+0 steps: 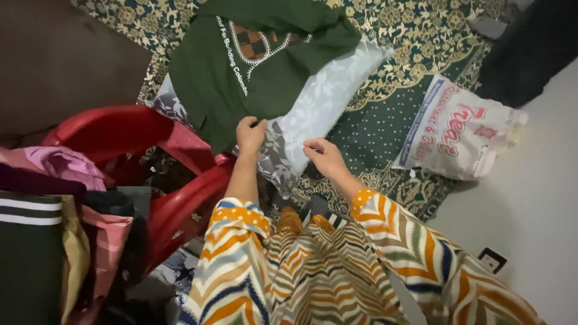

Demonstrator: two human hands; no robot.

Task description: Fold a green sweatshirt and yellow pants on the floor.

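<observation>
The left hand (pixel 250 133) pinches the lower edge of a green shirt (pixel 253 60), which lies spread over a grey flowered pillow (pixel 319 105) on the patterned carpet (pixel 385 126). The right hand (pixel 324 156) is half open, fingers curled, holds nothing and hovers just over the near end of the pillow. A red chair (pixel 174 174) with clothes stands at the left, and a white bag (pixel 457 129) lies at the carpet's right edge.

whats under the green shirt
A pale grey floral pillow lies under the dark green fabric shirt, on the green patterned carpet. The left hand touches the shirt's hem. The pillow's covered middle cannot be seen.
</observation>
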